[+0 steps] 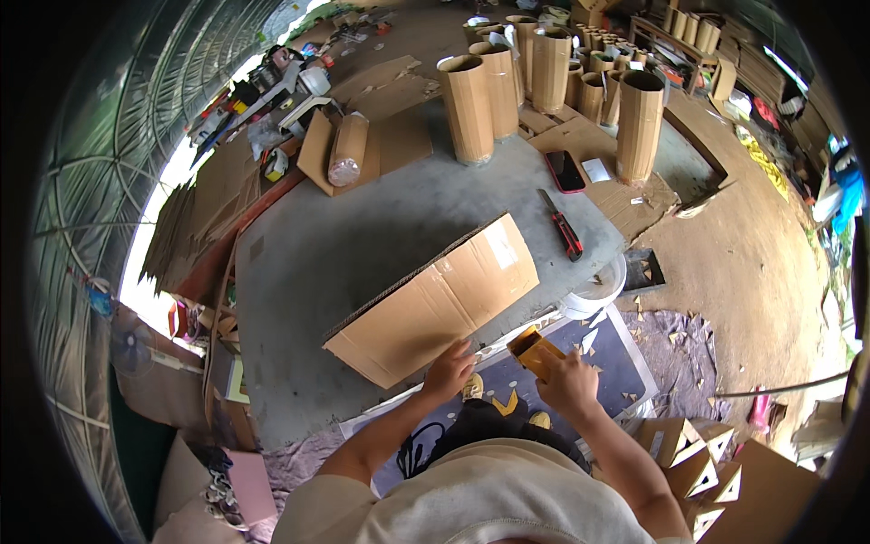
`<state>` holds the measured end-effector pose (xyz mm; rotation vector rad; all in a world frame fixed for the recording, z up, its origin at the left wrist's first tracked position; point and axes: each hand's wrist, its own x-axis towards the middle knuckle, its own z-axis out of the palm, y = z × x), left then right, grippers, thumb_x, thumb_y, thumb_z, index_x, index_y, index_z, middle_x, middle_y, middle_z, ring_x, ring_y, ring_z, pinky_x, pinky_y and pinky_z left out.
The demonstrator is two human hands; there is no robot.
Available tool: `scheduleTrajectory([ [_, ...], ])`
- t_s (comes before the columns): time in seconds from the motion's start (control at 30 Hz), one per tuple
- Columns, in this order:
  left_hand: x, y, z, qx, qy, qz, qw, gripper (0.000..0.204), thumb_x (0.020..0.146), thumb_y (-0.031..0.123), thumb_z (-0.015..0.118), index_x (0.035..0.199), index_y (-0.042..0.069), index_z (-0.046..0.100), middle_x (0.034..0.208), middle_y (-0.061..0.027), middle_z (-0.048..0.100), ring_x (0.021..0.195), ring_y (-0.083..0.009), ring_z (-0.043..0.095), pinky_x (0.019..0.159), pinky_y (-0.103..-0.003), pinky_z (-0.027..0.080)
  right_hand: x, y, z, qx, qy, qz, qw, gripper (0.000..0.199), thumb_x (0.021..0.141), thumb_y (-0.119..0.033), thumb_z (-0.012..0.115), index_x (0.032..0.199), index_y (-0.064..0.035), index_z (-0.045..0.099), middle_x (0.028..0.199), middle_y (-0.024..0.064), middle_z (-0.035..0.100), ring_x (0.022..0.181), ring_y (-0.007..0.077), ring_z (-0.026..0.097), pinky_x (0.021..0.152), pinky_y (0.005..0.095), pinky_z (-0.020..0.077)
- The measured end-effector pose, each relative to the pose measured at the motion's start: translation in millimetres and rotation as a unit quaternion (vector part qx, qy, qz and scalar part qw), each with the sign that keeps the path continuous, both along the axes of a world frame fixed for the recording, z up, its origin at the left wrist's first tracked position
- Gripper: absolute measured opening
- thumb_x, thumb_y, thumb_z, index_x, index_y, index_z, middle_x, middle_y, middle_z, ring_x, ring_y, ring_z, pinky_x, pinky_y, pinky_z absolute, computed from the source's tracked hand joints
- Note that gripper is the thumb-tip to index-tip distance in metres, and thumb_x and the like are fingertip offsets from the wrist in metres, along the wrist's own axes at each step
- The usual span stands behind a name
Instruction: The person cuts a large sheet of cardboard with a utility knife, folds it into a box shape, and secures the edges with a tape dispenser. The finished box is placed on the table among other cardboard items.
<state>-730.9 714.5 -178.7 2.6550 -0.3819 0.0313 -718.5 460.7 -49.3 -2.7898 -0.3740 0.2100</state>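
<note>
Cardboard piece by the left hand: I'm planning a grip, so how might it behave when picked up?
The cardboard piece is probably light for its size, being brown board. It may flex along the crease lines across its face. Its broad flat face makes rolling unlikely.

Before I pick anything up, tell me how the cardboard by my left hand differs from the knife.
Size: the cardboard is far larger than the knife.
Colour: the cardboard is brown, while the knife's handle is red and black.
Place: the cardboard has your left hand at its near edge; the knife lies away from both hands, blade out.
Shared: both rest on the grey table.
</note>
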Motion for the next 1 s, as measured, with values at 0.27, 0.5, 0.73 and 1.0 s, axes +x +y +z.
scheduleTrajectory([
  [0.27,-14.7,10.4,149.5,-0.728,0.328,0.167,0.578,0.045,0.091,0.039,0.046,0.107,-0.001,0.057,0.099,-0.0115,0.063,0.088,-0.0213,0.063,0.079,-0.039,0.053,-34.9,43.0,45.5,0.268,-0.166,0.119,0.941,0.069,0.055,-0.015,0.074,0.121,-0.0262,0.056,0.072,0.0078,0.046,0.048,0.0204,0.050,0.046,0.0323,0.0490],
  [0.5,19.0,102.5,186.4,-0.535,0.205,0.230,0.787,0.022,0.086,0.018,0.057,0.088,-0.003,0.063,0.075,-0.0112,0.066,0.063,-0.0161,0.064,0.057,-0.026,0.053,-28.9,116.4,47.5,0.285,-0.159,0.133,0.936,0.073,0.051,-0.011,0.074,0.121,-0.0252,0.056,0.071,0.0076,0.044,0.047,0.0188,0.048,0.044,0.0320,0.0477],
  [0.73,91.1,165.3,186.7,-0.408,0.218,0.170,0.870,0.022,0.089,0.014,0.052,0.089,-0.006,0.061,0.075,-0.0147,0.066,0.063,-0.0175,0.065,0.056,-0.025,0.052,-33.8,153.5,51.7,0.202,-0.188,0.077,0.958,0.072,0.052,-0.008,0.072,0.121,-0.0222,0.056,0.071,0.0086,0.046,0.048,0.0213,0.050,0.045,0.0330,0.0485],
  [1.0,135.0,173.8,143.5,-0.346,0.227,0.109,0.904,0.021,0.087,0.014,0.053,0.086,-0.006,0.062,0.073,-0.0134,0.066,0.062,-0.0149,0.065,0.054,-0.024,0.051,-23.0,192.5,53.5,0.129,-0.186,0.012,0.974,0.068,0.053,-0.005,0.069,0.119,-0.0203,0.058,0.070,0.0077,0.045,0.050,0.0215,0.051,0.046,0.0332,0.0478],
])
